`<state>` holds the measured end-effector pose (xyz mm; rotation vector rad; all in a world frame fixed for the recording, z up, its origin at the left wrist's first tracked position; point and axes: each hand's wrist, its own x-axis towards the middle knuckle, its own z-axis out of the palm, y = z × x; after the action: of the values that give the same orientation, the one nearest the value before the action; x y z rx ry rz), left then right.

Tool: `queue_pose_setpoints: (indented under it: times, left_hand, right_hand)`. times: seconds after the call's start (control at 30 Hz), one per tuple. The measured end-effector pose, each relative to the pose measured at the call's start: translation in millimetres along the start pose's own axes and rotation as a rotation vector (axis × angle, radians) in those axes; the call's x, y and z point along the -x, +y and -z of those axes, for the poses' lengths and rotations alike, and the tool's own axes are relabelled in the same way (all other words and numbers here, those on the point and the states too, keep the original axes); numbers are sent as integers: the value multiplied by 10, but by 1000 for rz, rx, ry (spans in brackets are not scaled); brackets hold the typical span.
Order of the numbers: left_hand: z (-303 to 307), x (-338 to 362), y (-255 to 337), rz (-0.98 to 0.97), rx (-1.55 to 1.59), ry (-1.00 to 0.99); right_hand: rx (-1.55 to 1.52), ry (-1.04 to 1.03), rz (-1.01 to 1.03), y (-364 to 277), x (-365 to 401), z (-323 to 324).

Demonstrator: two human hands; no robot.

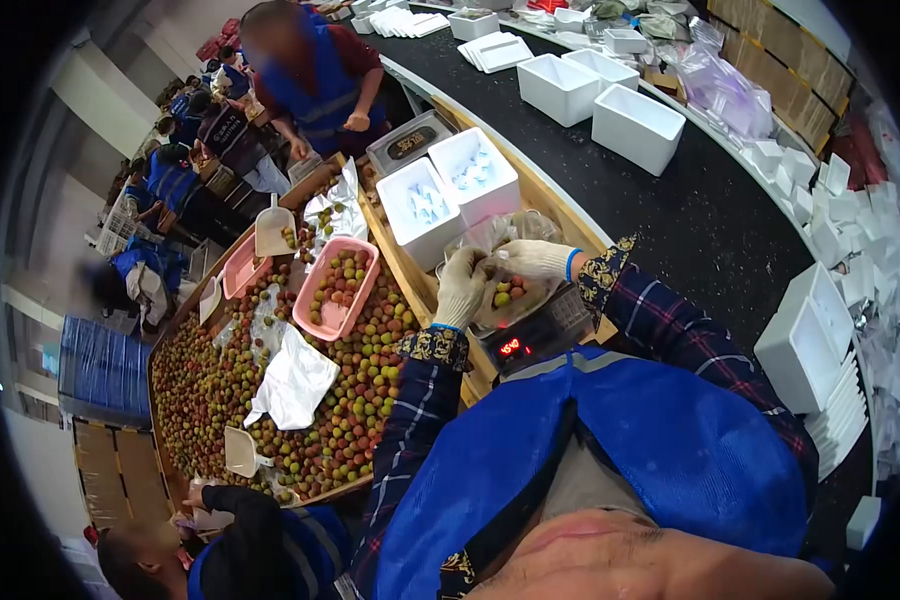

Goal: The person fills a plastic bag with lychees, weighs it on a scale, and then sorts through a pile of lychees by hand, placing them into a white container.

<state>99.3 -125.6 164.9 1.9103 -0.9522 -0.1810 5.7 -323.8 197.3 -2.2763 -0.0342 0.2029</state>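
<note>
My two gloved hands, left hand (460, 288) and right hand (538, 260), meet in front of me, the fingers of both closed on the gathered plastic of one clear bag (515, 295).

Biggest around me is one long black belt (720, 235), curving past on my right. To my left is one wooden bin (155, 375) heaped with round red-green fruit (195, 400), far too many to count. Two co-workers stand near it: one person (320, 75) at the far end, another (260, 540) at the near left. On the belt's far stretch I count three open white foam boxes (638, 130); two more foam boxes (420, 210), holding white-and-blue packets (428, 203), sit side by side just beyond my hands. Two pink baskets (338, 322) lie on the fruit.

One scale (540, 343) is just below the bag, its red digits (511, 347) apparently 4540; I can't tell whether it bears the bag. The bag's neck points away from me, between my fingers; its long axis runs back towards me, with at least four fruits in the bulge.
</note>
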Motion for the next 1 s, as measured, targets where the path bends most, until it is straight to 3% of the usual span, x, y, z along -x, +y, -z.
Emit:
queue_pose_setpoints:
  times: [0.03, 0.13, 0.2, 0.3, 0.33, 0.37, 0.43, 0.47, 0.53, 0.6, 0.63, 0.67, 0.7, 0.73, 0.8, 0.87, 0.9, 0.97, 1.0]
  left_hand:
    - [-48, -23, -73, -26, 31, 46]
    - [-130, -49, -149, -24, 35, 122]
    - [-143, -113, -263, 64, 120, 118]
    - [-79, -42, -57, 259, 327, 115]
    - [-96, -63, -134, 299, 437, 97]
    - [-124, -55, -203, 305, 437, 89]
    - [-153, -48, -188, 376, 645, 126]
    - [-168, -47, -208, 403, 697, 100]
    - [-205, 10, -116, 381, 694, 98]
    - [-255, 36, -275, 225, 554, 48]
    - [-233, 59, -244, 136, 345, 27]
    - [-261, 85, -160, 141, 372, -9]
    - [-217, 115, 57, 169, 334, -69]
    - [-289, 93, 14, 114, 297, 34]
    - [-358, 161, 145, 104, 235, 204]
    - [-340, 150, 145, 63, 82, 212]
    - [-353, 167, 273, -51, 12, 234]
    - [-325, 169, 437, -65, 56, 113]
    - [-348, 116, 382, 24, 319, -23]
  right_hand:
    - [7, -16, -9, -111, 55, 47]
    - [486, 41, 344, 358, -102, -34]
    - [555, 51, 322, 323, -113, 0]
    - [287, 192, 239, 350, -99, 11]
    - [217, 164, 107, 288, -81, 41]
    - [211, 163, 99, 219, -53, 54]
    - [145, 215, 122, 194, -24, 67]
    - [283, 244, 314, 682, -355, -72]
    - [260, 233, 268, 491, -215, -5]
    - [255, 260, 401, 619, -353, -51]
    - [639, 352, 566, 523, -278, 9]
    - [256, 191, 288, 519, -357, -27]
    - [160, 185, 175, 419, -267, -4]
    - [63, 188, 63, 301, -160, 28]
    - [18, 218, 75, 273, -256, -8]
    - [53, 187, 85, 134, -112, 18]
    - [91, 203, 81, 21, 6, 43]
    - [132, 267, 127, -20, 117, 23]
    - [191, 294, 196, -45, 159, 31]
